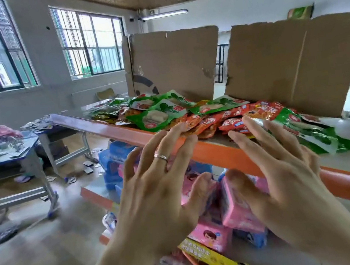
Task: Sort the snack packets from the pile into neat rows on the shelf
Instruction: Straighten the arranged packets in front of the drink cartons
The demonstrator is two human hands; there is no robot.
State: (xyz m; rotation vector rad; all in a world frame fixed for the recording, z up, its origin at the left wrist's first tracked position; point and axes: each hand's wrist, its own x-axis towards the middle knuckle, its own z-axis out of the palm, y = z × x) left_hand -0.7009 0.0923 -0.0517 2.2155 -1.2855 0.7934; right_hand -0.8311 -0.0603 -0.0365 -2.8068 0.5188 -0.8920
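1. A loose pile of red plastic snack packets (225,123) lies on the top board of the orange-edged metal shelf (216,152), right at its front rail. Green-and-white plastic snack packets (155,117) overlap them from behind, and a further green packet (311,133) trails off to the right.
2. The left hand (154,181), a silver ring (160,157) on one finger, reaches up with its fingers straight and fanned, so its grip holds nothing. Its fingertips are at the near edge of the red packets; whether they touch is hard to judge.
3. The right hand (281,175) is splayed the same way with an empty grip, its fingertips over the red packets and beside the green one. I cannot tell whether they make contact.
4. Two brown corrugated cardboard sheets (174,63) stand upright behind the pile, hiding whatever lies beyond.
5. On the lower shelves sit pink cartons (236,207) and blue packs (113,155) — largely hidden by the hands. A yellow printed strip (212,256) is cut off at the bottom.
6. Far left, a blue-topped bench (26,151) carries purple and pink clutter — too blurred to identify.
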